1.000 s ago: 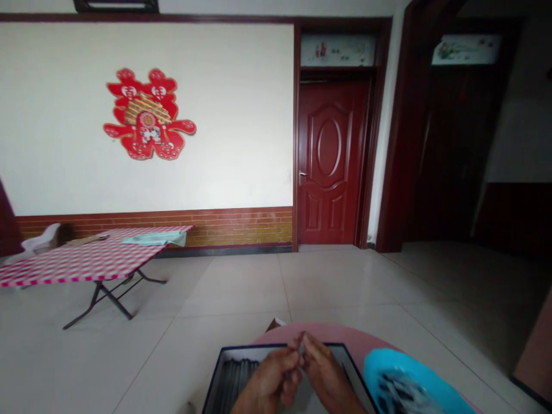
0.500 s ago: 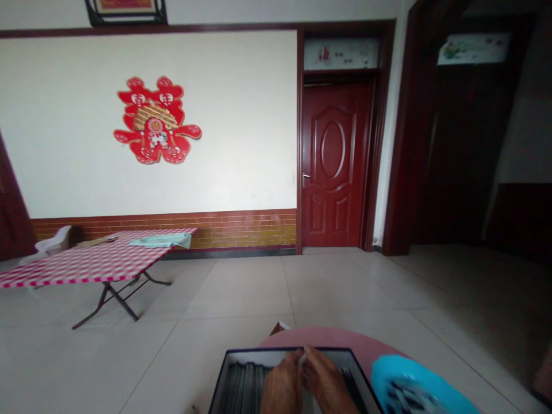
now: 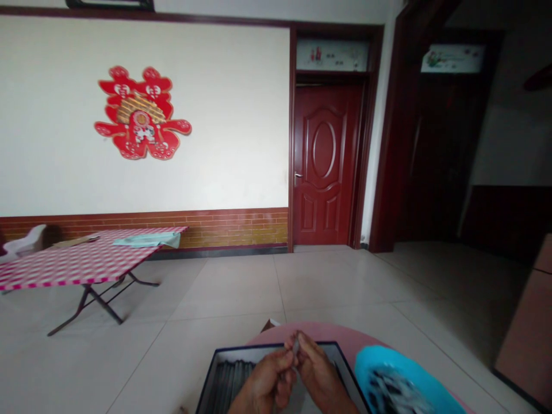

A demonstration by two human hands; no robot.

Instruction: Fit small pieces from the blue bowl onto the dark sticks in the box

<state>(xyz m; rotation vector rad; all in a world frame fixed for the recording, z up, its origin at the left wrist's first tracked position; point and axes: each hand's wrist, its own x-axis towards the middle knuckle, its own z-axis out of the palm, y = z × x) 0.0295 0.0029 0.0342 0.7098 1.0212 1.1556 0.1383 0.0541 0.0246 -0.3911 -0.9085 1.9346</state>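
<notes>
My left hand [image 3: 268,380] and my right hand [image 3: 321,372] meet over a shallow box [image 3: 241,349] with a dark rim and pale inner walls. Pinched between the fingertips of both is a small whitish piece [image 3: 295,348], too blurred to name. Dark, thin strips [image 3: 230,376] stand packed in a row in the left side of the box. The middle of the box is partly hidden by my hands. To the right stands a bright blue basin [image 3: 365,359] holding a heap of small black and whitish pieces [image 3: 399,391].
Box and basin rest on a round pink table [image 3: 345,333]. A folding table with a checked cover [image 3: 81,259] stands to the left, a white chair [image 3: 26,241] behind it. A pinkish cabinet-like block [image 3: 526,333] is at the right edge. A red door [image 3: 325,167] is at the back.
The view has swung slightly to the right. My hands have turned and lifted a little, so the fingers and the whitish piece show more clearly above the box.
</notes>
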